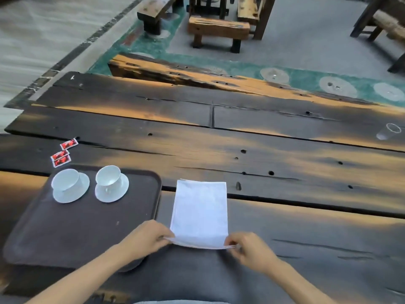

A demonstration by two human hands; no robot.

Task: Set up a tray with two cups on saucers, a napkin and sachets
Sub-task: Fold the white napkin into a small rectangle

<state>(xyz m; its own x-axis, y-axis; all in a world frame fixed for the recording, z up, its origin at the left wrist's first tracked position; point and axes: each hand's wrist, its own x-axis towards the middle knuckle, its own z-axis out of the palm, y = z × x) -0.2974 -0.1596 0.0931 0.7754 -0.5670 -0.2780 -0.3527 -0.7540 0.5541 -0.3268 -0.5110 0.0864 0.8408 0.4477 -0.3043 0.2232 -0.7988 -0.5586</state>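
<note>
A dark brown tray (pixel 72 233) lies at the table's near left. Two white cups on white saucers stand on its far part: the left cup (pixel 65 179) and the right cup (pixel 109 176). A white napkin (pixel 200 209) lies folded on the table just right of the tray. My left hand (pixel 147 237) pinches its near left corner and my right hand (pixel 249 249) pinches its near right corner, lifting the near edge slightly. Three red sachets (pixel 62 152) lie on the table beyond the tray's far left corner.
The table (pixel 285 172) is of dark, worn wooden planks with knot holes. A clear plastic cup (pixel 389 131) stands at the far right. Beyond the table are a long wooden bench (pixel 175 71) and a wooden stool (pixel 217 31) on a grey and green carpet.
</note>
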